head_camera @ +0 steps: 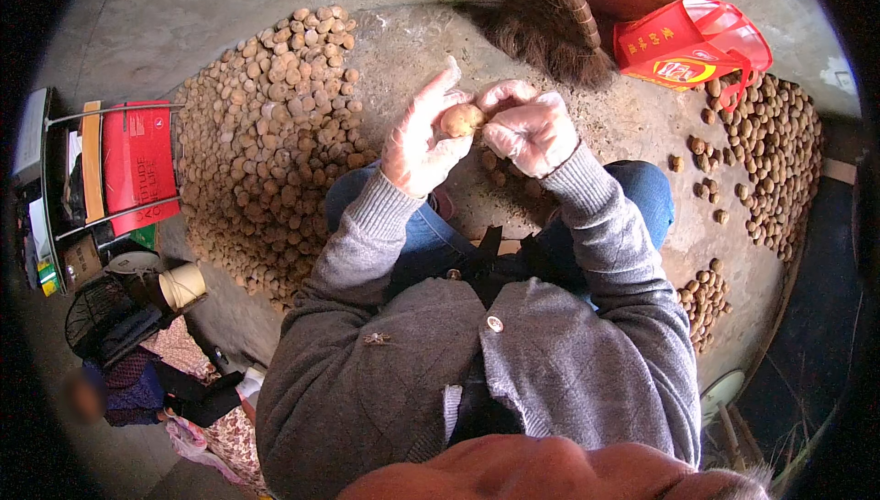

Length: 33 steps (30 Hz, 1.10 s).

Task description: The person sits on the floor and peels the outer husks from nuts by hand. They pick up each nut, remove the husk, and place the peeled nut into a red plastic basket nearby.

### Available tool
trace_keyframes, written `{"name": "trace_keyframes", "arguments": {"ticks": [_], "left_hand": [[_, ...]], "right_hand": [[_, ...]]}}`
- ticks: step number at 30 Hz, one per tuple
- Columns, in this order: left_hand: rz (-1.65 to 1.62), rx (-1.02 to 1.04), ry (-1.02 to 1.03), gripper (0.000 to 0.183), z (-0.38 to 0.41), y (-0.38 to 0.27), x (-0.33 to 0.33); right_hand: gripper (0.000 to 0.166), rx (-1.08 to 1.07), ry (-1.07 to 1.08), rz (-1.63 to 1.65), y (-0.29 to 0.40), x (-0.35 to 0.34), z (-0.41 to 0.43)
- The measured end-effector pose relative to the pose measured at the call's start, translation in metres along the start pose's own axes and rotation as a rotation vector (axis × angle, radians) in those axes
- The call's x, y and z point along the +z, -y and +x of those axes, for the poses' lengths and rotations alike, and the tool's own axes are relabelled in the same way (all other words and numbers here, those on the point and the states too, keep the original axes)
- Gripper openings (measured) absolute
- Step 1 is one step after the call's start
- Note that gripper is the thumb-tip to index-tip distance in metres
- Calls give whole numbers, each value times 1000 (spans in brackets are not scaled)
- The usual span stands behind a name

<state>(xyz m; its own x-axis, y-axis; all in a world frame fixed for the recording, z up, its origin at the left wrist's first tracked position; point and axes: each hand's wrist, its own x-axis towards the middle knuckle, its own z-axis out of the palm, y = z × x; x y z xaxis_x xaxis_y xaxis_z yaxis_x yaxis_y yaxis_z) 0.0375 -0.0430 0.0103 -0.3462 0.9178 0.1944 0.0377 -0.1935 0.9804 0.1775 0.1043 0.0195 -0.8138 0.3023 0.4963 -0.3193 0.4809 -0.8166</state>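
Observation:
My left hand (430,132), in a clear plastic glove, holds a pale brown round tuber (462,120), perhaps a konjac corm or potato, between thumb and fingers. My right hand (528,130), gloved likewise, is at the tuber's right side with its fingers curled and pinched together. Whether something small is between those fingers cannot be told. Below my hands, a few brown tubers (500,175) lie on the concrete floor between my knees. A large heap of similar pale tubers (282,108) spreads over the floor to the left.
A fibre broom (560,29) leans at the wall beside a red carrier bag (663,43). More brown tubers (770,156) lie at the right, with a smaller pile (705,300) below. At the left stand a metal rack (113,115) and a cream bucket (182,285); another person (137,386) sits behind.

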Motion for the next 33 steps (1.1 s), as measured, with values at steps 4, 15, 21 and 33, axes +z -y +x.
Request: {"name": "trace_keyframes", "arguments": {"ticks": [4, 15, 21, 33], "left_hand": [[-61, 16, 14, 73, 0, -3, 4], [-182, -44, -59, 60, -1, -6, -1], [-59, -44, -45, 49, -2, -7, 0], [-408, -188, -44, 50, -7, -3, 1]], "right_hand": [[12, 236, -135, -73, -2, 6, -5], [6, 14, -57, 46, -2, -1, -4], [4, 11, -122, -100, -2, 11, -6], [12, 345, -217, 171, 6, 7, -11]]}}
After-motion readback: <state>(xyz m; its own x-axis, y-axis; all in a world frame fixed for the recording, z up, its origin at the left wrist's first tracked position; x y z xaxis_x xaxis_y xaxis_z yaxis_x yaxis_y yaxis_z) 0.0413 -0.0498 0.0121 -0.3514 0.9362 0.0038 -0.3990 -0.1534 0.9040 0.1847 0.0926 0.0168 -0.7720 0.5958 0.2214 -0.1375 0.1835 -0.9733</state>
